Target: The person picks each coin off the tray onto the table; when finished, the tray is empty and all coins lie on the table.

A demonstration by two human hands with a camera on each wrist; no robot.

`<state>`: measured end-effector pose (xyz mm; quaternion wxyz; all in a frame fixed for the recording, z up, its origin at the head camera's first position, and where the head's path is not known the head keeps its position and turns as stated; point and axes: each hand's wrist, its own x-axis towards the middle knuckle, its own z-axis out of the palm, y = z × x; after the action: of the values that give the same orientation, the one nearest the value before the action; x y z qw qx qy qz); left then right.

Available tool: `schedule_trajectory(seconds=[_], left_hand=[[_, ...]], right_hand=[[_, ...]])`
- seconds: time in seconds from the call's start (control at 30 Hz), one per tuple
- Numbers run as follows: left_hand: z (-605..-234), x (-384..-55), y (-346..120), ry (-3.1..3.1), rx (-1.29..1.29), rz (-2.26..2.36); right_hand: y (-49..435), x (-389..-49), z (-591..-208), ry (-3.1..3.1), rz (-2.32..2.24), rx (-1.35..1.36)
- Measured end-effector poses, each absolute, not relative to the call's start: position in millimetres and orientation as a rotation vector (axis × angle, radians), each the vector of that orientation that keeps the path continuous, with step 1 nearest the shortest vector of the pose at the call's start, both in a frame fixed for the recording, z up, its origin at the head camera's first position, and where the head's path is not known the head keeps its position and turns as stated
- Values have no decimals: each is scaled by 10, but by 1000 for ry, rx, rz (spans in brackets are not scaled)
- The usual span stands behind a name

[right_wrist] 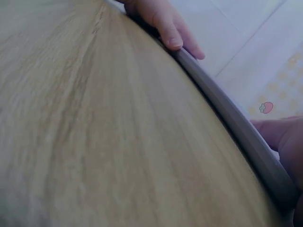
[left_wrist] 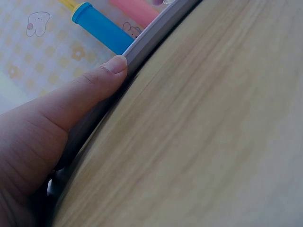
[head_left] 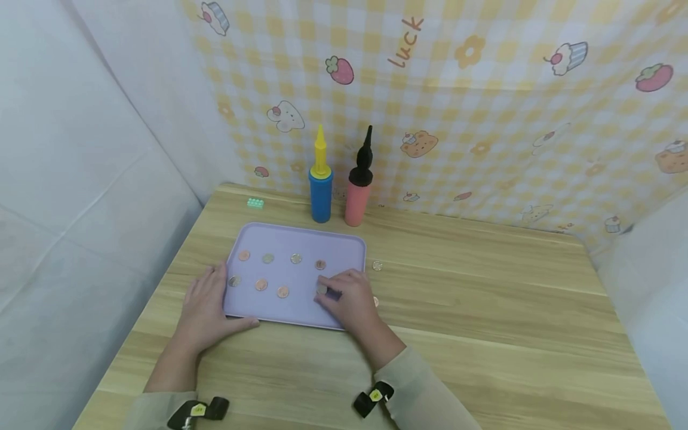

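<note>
A lilac tray [head_left: 301, 310] lies on the wooden table with several coins on it in two rough rows. Between thumb and forefinger my right hand [head_left: 349, 298] pinches a silver-coloured coin [head_left: 321, 289], low over the tray's right part. A copper coin [head_left: 320, 264] lies just beyond those fingertips. My left hand [head_left: 204, 316] rests against the tray's front left corner, fingers extended along the left side and thumb [left_wrist: 111, 68] on the front rim. Near its fingers is a silver-coloured coin [head_left: 235, 280], beside copper coins [head_left: 261, 285] in the nearer row.
Right of the tray, one coin [head_left: 377, 265] lies on the table [head_left: 484, 298], and another [head_left: 375, 301] is partly hidden by my right hand. Behind the tray stand a blue pump [head_left: 321, 200] with a yellow nozzle and a pink pump [head_left: 357, 203] with a black one. A mint toy brick [head_left: 255, 203] sits back left.
</note>
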<state>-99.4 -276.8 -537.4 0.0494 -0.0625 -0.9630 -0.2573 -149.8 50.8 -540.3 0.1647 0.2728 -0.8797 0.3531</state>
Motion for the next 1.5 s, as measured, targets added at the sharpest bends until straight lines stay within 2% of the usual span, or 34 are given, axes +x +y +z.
schedule_trajectory(seconds=[1.0, 1.33, 1.5], left_hand=[[-5403, -1003, -2793, -2925, -202, -793], [-5396, -981, -2791, -2932, -192, -792], [-5373, -969, -2781, -2929, -197, -798]], right_hand=[[597, -1546, -5459, -2342, 1113, 737], [924, -1570, -5437, -2347, 1033, 708], [1200, -1658, -5466, -2369, 1006, 612]])
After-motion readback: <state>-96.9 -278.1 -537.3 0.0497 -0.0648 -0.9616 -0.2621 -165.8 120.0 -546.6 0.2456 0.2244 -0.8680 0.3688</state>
